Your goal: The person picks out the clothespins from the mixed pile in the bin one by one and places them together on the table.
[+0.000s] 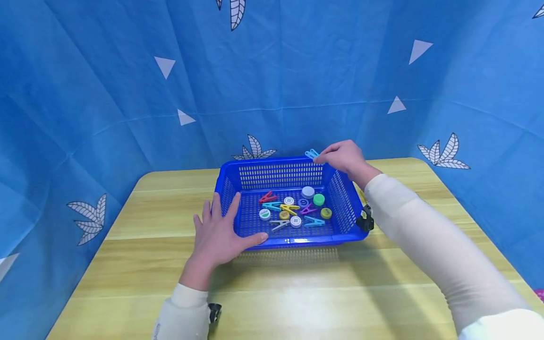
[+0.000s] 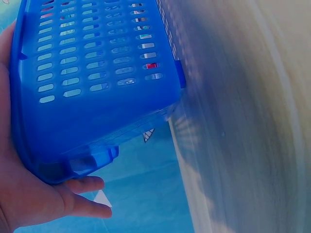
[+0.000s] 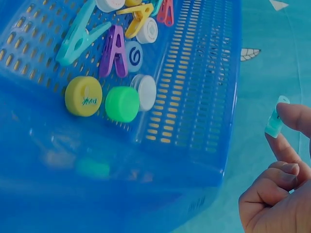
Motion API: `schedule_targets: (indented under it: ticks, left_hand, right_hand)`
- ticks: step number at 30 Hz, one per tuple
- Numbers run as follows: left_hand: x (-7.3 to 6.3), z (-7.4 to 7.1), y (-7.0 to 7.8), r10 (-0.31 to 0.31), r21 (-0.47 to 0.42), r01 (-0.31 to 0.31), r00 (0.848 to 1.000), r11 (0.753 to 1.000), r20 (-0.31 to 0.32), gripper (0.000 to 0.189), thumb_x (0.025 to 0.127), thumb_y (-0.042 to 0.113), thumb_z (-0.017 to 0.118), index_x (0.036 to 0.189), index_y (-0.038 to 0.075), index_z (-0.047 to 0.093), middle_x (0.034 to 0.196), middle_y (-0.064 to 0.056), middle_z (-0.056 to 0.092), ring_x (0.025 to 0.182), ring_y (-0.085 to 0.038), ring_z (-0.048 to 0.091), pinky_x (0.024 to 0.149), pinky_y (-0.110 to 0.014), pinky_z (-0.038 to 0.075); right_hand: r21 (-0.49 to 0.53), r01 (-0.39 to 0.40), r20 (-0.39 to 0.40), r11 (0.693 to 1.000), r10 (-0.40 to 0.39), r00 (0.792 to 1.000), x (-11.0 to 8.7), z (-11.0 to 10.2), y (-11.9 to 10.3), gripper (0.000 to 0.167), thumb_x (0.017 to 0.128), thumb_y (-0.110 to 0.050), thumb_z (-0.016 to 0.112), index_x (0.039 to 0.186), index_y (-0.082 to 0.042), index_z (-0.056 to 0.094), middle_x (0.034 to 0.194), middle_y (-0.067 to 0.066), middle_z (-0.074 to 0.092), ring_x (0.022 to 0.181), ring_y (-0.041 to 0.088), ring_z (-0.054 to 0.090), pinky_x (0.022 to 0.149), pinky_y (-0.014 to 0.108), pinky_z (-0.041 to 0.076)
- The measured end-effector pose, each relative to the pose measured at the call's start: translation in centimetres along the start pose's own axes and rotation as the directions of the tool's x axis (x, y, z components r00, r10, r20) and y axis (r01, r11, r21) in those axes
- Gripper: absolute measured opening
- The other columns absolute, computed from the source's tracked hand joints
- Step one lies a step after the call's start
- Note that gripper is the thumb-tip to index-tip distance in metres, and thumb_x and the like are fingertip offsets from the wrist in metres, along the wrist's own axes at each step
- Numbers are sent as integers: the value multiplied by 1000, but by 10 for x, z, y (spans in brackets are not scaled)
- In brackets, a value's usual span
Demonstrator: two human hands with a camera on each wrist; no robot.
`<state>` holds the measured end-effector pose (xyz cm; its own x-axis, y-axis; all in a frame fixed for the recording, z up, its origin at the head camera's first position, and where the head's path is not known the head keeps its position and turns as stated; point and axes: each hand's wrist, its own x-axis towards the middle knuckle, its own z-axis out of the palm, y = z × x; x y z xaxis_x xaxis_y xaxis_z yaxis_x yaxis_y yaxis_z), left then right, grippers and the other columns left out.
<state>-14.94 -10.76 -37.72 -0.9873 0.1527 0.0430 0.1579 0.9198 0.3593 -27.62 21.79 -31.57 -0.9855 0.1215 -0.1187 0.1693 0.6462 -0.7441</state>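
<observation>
A light blue clothespin [image 1: 311,154] is pinched between the thumb and index finger of my right hand [image 1: 345,157], up over the back right corner of a blue plastic basket [image 1: 272,161]. In the right wrist view that clothespin [image 3: 275,122] shows beyond the basket's rim. My left hand [image 1: 218,236] rests with spread fingers over the basket's front left corner, thumb along the front rim. Inside the basket lie several clothespins, among them a red one [image 1: 267,197] and a purple one [image 3: 113,52], mixed with bottle caps such as a green cap [image 3: 122,104] and a yellow cap [image 3: 83,96].
The basket stands toward the back of a light wooden table [image 1: 170,198]. A blue cloth [image 1: 127,71] with leaf and triangle prints hangs behind and at both sides. A black clip-like part [image 1: 365,220] shows beside the basket's right end, by the right sleeve [image 1: 425,231].
</observation>
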Motion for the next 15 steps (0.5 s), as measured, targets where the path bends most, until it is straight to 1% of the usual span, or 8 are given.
schedule_targets:
  ticks: [6,15]
  left_hand:
    - [0,0,0,1,4,-1,1000,1000,5,128,63,96,52,162,25,15,164,-24,-2,146,-51,-6,106,-75,-2]
    - [0,0,0,13,0,-13,1000,1000,3,129,63,96,51,162,24,14,163,-25,-2,145,-52,-6,105,-76,-3]
  right_hand:
    - [-6,-32,-6,999,32,999,-2,-7,4,35,91,-35,73,114,-8,74,131,15,58,125,39,46,103,61,38]
    - [37,-58,-25,998,59,998,-7,-19,17,37,90,-35,74,114,-7,73,132,15,57,128,41,44,101,63,39]
